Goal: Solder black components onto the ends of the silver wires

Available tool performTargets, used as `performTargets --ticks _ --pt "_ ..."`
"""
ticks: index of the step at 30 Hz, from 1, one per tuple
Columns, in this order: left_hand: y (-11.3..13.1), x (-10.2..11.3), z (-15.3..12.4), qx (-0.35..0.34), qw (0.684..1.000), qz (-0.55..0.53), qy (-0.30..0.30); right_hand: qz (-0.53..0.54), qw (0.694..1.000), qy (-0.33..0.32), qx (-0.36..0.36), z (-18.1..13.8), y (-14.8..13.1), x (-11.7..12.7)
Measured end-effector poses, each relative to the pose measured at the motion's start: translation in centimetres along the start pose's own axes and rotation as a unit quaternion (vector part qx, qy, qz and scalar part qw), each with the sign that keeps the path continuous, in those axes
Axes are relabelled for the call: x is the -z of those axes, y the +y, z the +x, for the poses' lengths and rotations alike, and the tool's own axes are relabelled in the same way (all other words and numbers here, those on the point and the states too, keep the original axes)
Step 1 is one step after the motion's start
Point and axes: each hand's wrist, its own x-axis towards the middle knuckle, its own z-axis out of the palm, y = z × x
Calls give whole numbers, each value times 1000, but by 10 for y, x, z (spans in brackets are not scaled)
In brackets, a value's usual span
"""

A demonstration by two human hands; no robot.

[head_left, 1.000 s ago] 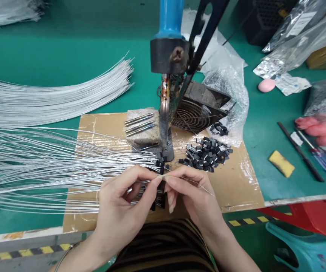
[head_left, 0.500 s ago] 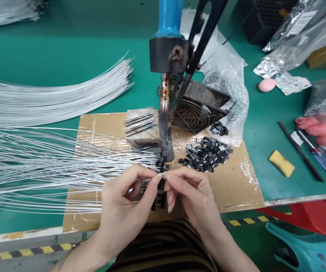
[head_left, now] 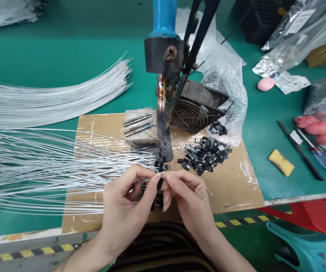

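My left hand [head_left: 130,202] is closed, thumb and index finger pinched on something too small to make out. Its fingertips meet those of my right hand [head_left: 190,196], which is also closed in a pinch. Thin pale wires [head_left: 198,193] stick out to the right from behind the fingers of my right hand. Just beyond the fingertips, black connectors [head_left: 159,160] sit on the ends of white wires [head_left: 112,162] that run in from the left. More black pieces are partly hidden under my hands.
A hot-air nozzle [head_left: 161,109] with a blue handle [head_left: 164,17] hangs close above. Behind it stands a dusty fan [head_left: 191,115]. Loose black connectors [head_left: 207,155] lie on the cardboard [head_left: 236,185]. A thick wire bundle [head_left: 66,102] is at the left, a yellow sponge [head_left: 281,163] at the right.
Both hands keep their pinch at nearly the same place. My right hand has shifted slightly left, and the thin wires beside it lie a little differently.
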Motion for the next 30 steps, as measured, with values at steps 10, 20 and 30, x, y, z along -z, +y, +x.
performTargets --ticks 10,20,30 --pt "1 0 -3 -7 1000 4 4 -18 1000 18 12 1 1 1" --pt "1 -4 -5 10 1000 -15 15 27 999 29 26 -2 5 -5" --pt "0 -5 -5 24 999 -25 17 -36 998 12 54 -2 8 2"
